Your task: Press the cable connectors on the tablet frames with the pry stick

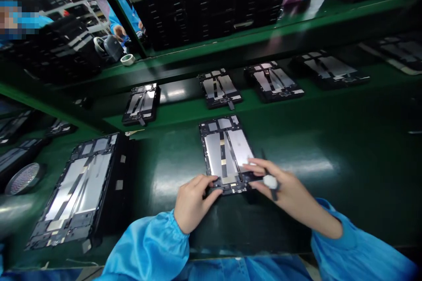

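Observation:
An opened tablet (242, 142) lies in front of me, its inside facing up with silver plates, dark ribbon cables and a black frame. My left hand (196, 199) grips its lower left corner, thumb and fingers curled at the edge. At the lower right edge is my right hand (280, 184), thumb and fingertips close to the frame; contact is hard to make out. A dark, slim tool with a white round part (270, 181) sits in that hand, partly hidden by the fingers.
A stack of similar tablets (79, 184) stands at my left, near a round metal dish (24, 179). Several opened tablets, including one tablet (219, 88), lie along the green bench behind. Black trays (204, 4) are piled on a shelf with a tape roll (128, 59). Co-workers sit beyond.

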Demonstrator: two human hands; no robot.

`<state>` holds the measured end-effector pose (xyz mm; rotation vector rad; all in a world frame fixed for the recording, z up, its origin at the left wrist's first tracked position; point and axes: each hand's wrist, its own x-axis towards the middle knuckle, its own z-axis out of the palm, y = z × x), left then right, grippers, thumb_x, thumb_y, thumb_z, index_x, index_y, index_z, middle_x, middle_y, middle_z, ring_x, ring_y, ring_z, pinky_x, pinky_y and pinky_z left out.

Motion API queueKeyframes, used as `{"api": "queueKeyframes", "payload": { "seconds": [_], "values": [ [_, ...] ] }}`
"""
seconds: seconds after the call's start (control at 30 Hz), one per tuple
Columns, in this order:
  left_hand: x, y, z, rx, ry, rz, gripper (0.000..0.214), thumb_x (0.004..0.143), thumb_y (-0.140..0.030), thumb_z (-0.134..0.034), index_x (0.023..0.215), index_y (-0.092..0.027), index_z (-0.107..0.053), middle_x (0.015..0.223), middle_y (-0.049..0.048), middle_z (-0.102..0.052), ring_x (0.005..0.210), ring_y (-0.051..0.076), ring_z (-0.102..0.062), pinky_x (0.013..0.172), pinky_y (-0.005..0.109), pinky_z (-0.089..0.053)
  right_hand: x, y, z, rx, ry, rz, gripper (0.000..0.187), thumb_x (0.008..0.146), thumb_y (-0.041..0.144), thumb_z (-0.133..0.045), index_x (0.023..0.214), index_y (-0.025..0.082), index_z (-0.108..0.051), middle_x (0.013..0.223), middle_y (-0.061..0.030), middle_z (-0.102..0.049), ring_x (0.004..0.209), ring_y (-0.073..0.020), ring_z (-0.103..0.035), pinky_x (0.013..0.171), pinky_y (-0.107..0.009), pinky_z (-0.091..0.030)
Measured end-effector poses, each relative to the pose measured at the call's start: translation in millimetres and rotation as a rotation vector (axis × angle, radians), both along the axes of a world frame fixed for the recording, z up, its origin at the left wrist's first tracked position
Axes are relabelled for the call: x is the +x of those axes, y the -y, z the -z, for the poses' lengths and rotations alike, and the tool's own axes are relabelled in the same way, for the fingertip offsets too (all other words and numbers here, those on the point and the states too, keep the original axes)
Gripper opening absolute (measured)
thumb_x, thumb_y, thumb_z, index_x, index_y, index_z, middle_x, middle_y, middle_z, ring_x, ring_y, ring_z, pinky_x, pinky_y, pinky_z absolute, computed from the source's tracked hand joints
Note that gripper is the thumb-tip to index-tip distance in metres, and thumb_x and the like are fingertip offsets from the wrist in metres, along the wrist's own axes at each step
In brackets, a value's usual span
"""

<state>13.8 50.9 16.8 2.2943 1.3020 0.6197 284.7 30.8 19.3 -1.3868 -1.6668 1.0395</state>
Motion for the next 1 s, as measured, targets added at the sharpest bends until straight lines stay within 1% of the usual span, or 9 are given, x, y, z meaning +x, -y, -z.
{"api": "queueKeyframes", "payload": {
  "seconds": [0.17, 0.33, 0.4, 0.47, 0.57, 0.67, 0.73, 0.9, 1.0],
  "values": [
    [9.8, 1.6, 8.4, -0.061, 0.105, 0.013, 0.022, 0.098, -0.032, -0.05, 0.097, -0.023, -0.071, 0.085, 0.0017, -0.07, 0.072, 0.013, -0.065, 0.066, 0.022, -0.048, -49.4, -7.1, 1.3, 0.027, -0.009, -0.19, 0.036, 0.094, 0.02, -0.056, 0.129, 0.027, -0.059, 0.116, -0.0061, -0.073, 0.106, -0.0249, -0.07, 0.093, -0.042, -0.056],
    [8.9, -1.7, 14.8, -0.475, 0.394, -0.089, 0.022, 0.091, -0.039, -0.06, 0.091, -0.02, -0.071, 0.062, -0.0015, -0.063, 0.049, 0.009, -0.054, 0.053, 0.02, -0.045, -61.1, -9.7, 7.7, 0.108, 0.014, -0.175, 0.029, 0.09, 0.014, -0.059, 0.116, 0.024, -0.063, 0.091, -0.0018, -0.074, 0.085, -0.0199, -0.072, 0.078, -0.032, -0.055],
    [9.4, -4.1, 15.1, -0.639, 0.499, -0.113, 0.027, 0.087, -0.044, -0.063, 0.093, -0.017, -0.069, 0.065, -0.0004, -0.064, 0.047, 0.009, -0.052, 0.049, 0.02, -0.044, -61.5, -10.2, 7.1, 0.092, -0.002, -0.162, 0.028, 0.089, 0.013, -0.059, 0.116, 0.023, -0.062, 0.087, -0.0004, -0.074, 0.081, -0.0186, -0.071, 0.076, -0.03, -0.054],
    [9.0, -4.9, 13.5, -0.683, 0.538, -0.101, 0.031, 0.086, -0.044, -0.065, 0.1, -0.017, -0.067, 0.074, 0.0019, -0.068, 0.05, 0.009, -0.055, 0.049, 0.02, -0.045, -61.9, -10.9, 5.6, 0.078, -0.015, -0.156, 0.029, 0.089, 0.014, -0.059, 0.116, 0.023, -0.06, 0.086, 0.0002, -0.073, 0.08, -0.0182, -0.071, 0.077, -0.029, -0.053],
    [6.4, -2.4, 9.0, -0.467, 0.418, -0.041, 0.025, 0.087, -0.036, -0.067, 0.107, -0.02, -0.068, 0.082, 0.0015, -0.07, 0.056, 0.009, -0.057, 0.057, 0.02, -0.05, -63.0, -12.0, 3.8, 0.074, -0.02, -0.154, 0.028, 0.089, 0.016, -0.057, 0.116, 0.023, -0.059, 0.086, 0.0001, -0.073, 0.08, -0.019, -0.071, 0.077, -0.03, -0.053],
    [4.0, 1.3, 5.2, -0.167, 0.274, 0.042, 0.013, 0.093, -0.028, -0.061, 0.101, -0.023, -0.071, 0.089, 0.0012, -0.071, 0.07, 0.011, -0.064, 0.07, 0.022, -0.052, -62.7, -12.3, 3.2, 0.066, -0.009, -0.157, 0.029, 0.089, 0.016, -0.056, 0.116, 0.024, -0.059, 0.085, -0.0002, -0.073, 0.08, -0.02, -0.071, 0.078, -0.032, -0.052],
    [3.7, 2.7, 4.2, -0.069, 0.232, 0.082, 0.014, 0.096, -0.026, -0.058, 0.098, -0.023, -0.071, 0.089, 0.0016, -0.072, 0.08, 0.013, -0.067, 0.074, 0.023, -0.052, -61.2, -12.1, 2.9, 0.057, 0.007, -0.174, 0.03, 0.089, 0.015, -0.057, 0.118, 0.024, -0.058, 0.086, -0.0004, -0.073, 0.082, -0.0205, -0.07, 0.079, -0.033, -0.052],
    [4.8, 5.4, 5.7, -0.072, 0.163, 0.067, 0.016, 0.095, -0.032, -0.059, 0.09, -0.023, -0.072, 0.084, 0.0026, -0.067, 0.08, 0.015, -0.065, 0.071, 0.025, -0.052, -57.9, -10.4, 1.9, 0.087, 0.05, -0.298, 0.041, 0.089, 0.01, -0.055, 0.127, 0.026, -0.054, 0.09, -0.0022, -0.072, 0.092, -0.0226, -0.067, 0.085, -0.038, -0.05],
    [5.6, 8.9, 7.2, -0.087, 0.128, 0.052, 0.018, 0.096, -0.032, -0.057, 0.089, -0.023, -0.071, 0.084, 0.0028, -0.064, 0.08, 0.015, -0.064, 0.069, 0.024, -0.052, -58.9, -8.7, 4.1, 0.128, 0.054, -0.299, 0.046, 0.088, 0.004, -0.051, 0.129, 0.025, -0.052, 0.089, -0.0032, -0.07, 0.09, -0.0231, -0.066, 0.085, -0.04, -0.051]
  ]
}}
